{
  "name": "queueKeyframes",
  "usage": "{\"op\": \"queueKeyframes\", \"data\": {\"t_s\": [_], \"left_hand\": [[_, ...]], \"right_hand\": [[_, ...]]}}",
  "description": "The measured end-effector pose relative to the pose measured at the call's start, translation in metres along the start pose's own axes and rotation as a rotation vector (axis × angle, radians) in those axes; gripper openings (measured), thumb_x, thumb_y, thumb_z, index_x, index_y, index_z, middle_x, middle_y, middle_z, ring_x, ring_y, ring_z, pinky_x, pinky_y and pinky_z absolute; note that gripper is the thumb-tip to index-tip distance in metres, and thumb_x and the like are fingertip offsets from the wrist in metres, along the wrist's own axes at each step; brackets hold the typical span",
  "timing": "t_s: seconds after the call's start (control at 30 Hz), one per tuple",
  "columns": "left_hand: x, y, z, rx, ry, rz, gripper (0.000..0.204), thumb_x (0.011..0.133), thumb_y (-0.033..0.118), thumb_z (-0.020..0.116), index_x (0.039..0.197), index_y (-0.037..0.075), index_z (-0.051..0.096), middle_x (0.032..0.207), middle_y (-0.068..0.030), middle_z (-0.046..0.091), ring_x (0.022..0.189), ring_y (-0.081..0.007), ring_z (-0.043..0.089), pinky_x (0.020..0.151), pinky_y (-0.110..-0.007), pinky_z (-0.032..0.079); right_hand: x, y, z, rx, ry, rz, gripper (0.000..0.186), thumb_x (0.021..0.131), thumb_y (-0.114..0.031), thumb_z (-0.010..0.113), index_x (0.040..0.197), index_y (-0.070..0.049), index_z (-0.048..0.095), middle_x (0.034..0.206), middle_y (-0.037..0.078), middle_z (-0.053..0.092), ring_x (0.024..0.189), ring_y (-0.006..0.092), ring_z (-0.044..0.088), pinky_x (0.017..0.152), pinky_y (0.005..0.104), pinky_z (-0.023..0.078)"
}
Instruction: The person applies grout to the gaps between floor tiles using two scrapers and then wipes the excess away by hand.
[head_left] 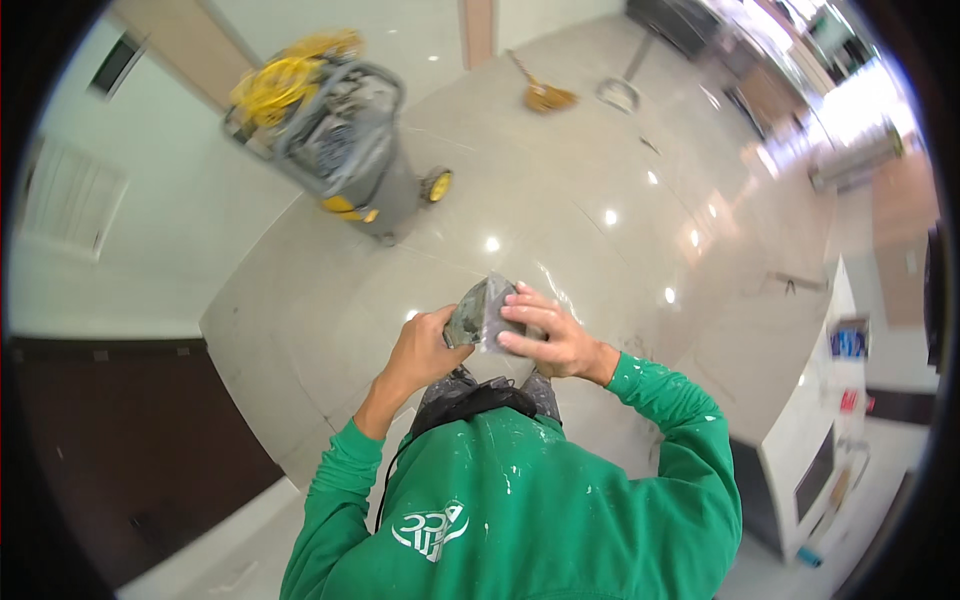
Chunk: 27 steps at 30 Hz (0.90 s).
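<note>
In front of my waist I hold a dusty grey-green block [466, 322], which looks like a sanding block. My left hand [421, 350] is closed on its left side, with the thumb toward me. A grey sheet [497, 318], probably sandpaper, lies against the block's right side. My right hand [556, 336] grips the sheet from the right, its fingertips pressed on the grey surface. The far side of the block is hidden. Pale dust marks my right fingers and green sleeves.
A grey wheeled bin [375, 185] with a yellow coiled cord [285, 85] stands at the far left by the wall. A broom head [549, 97] and a dustpan [619, 95] are on the glossy tiles. A white cabinet [795, 440] is at right, a dark brown panel [140, 450] at left.
</note>
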<state>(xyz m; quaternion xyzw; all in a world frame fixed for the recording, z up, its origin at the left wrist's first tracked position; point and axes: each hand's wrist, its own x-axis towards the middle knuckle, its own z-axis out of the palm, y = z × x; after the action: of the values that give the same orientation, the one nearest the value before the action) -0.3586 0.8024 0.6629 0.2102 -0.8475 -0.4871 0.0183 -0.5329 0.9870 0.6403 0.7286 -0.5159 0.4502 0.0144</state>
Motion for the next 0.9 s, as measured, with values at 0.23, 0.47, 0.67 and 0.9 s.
{"op": "queueKeyframes", "data": {"t_s": [0.23, 0.47, 0.67, 0.9], "left_hand": [[-0.092, -0.089, -0.101, -0.017, 0.409, -0.195, 0.035, 0.074, 0.020, 0.073, 0.104, 0.003, 0.069, 0.083, -0.0219, 0.069, 0.078, -0.0416, 0.067, 0.070, -0.046, 0.053], [-0.119, -0.131, -0.157, -0.087, 0.583, -0.430, 0.037, 0.074, 0.024, 0.072, 0.105, 0.004, 0.068, 0.082, -0.0221, 0.068, 0.080, -0.0435, 0.065, 0.072, -0.048, 0.052], [-0.101, -0.179, -0.199, -0.211, 0.788, -0.469, 0.037, 0.074, 0.024, 0.070, 0.105, 0.004, 0.068, 0.084, -0.0219, 0.069, 0.079, -0.0433, 0.064, 0.073, -0.047, 0.052], [-0.102, -0.206, -0.255, -0.221, 1.052, -0.757, 0.034, 0.077, 0.029, 0.070, 0.103, 0.006, 0.070, 0.085, -0.0221, 0.068, 0.081, -0.0427, 0.065, 0.072, -0.047, 0.052]], "right_hand": [[0.136, 0.050, 0.104, -0.052, -0.366, -0.183, 0.067, 0.075, 0.006, 0.060, 0.137, -0.016, 0.059, 0.139, 0.014, 0.051, 0.127, 0.0362, 0.052, 0.116, 0.0568, 0.037], [0.210, 0.086, 0.206, 0.186, -0.286, -0.207, 0.061, 0.076, 0.012, 0.056, 0.133, -0.011, 0.061, 0.132, 0.020, 0.055, 0.126, 0.0410, 0.053, 0.115, 0.0572, 0.036], [0.282, 0.168, 0.305, 0.289, -0.584, -0.157, 0.064, 0.072, 0.017, 0.048, 0.131, -0.006, 0.059, 0.131, 0.021, 0.055, 0.123, 0.0422, 0.053, 0.113, 0.0517, 0.037], [0.398, 0.233, 0.368, 0.632, -0.822, 0.019, 0.057, 0.070, 0.014, 0.042, 0.119, -0.002, 0.069, 0.119, 0.019, 0.066, 0.116, 0.0383, 0.057, 0.108, 0.0422, 0.039]]}}
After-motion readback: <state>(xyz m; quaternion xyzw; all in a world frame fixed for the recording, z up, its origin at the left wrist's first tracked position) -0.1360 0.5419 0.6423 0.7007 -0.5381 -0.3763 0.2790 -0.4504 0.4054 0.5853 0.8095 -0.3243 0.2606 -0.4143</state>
